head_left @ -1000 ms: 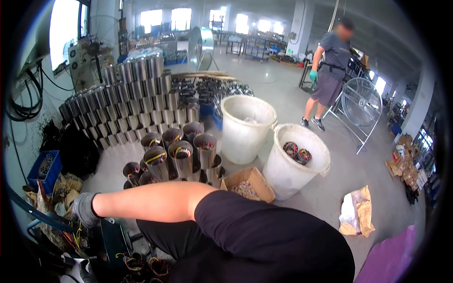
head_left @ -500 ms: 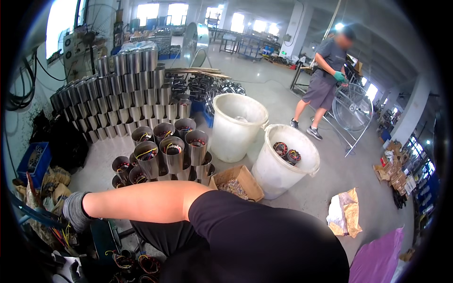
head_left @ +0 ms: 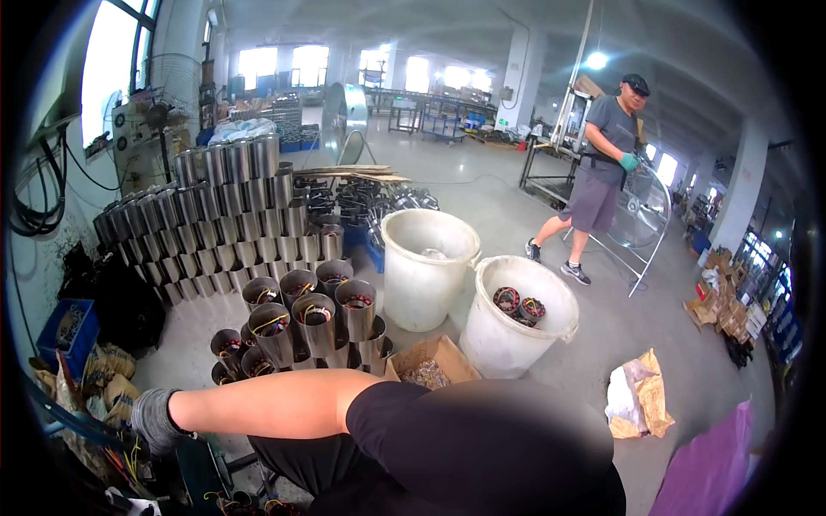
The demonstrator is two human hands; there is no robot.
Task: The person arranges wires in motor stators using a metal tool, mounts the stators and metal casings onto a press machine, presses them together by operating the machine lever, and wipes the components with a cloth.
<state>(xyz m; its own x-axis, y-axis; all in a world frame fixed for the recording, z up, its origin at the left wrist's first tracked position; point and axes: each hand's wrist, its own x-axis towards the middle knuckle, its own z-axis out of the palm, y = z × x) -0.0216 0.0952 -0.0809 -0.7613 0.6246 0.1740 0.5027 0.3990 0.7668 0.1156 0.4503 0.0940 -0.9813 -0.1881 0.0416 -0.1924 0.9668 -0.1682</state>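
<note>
My right arm reaches across to the left of the view, bare below a black sleeve. A grey knitted cuff or glove covers my right hand (head_left: 156, 421); its fingers are hidden, so what they hold does not show. Coloured wires (head_left: 133, 464) and dark blue tubing (head_left: 64, 420) lie close to it. Below, near the lower edge, wound motor stators (head_left: 232, 504) with loose leads are partly cut off. Beyond my forearm stand metal cylinders (head_left: 316, 325) with wired stators inside. My left hand is out of view.
Stacked bare cylinders (head_left: 206, 232) rise behind. Two white tubs (head_left: 426, 284) stand mid-floor, the nearer tub (head_left: 516, 340) holding stators. A carton (head_left: 430, 361) of small parts sits by my arm. At right, a person (head_left: 607, 163) in green gloves stands by a large fan (head_left: 641, 211).
The view has tilted, so the room sits lower in it. My right cuff appears slightly lower and further right. The other person has shifted posture beside the fan.
</note>
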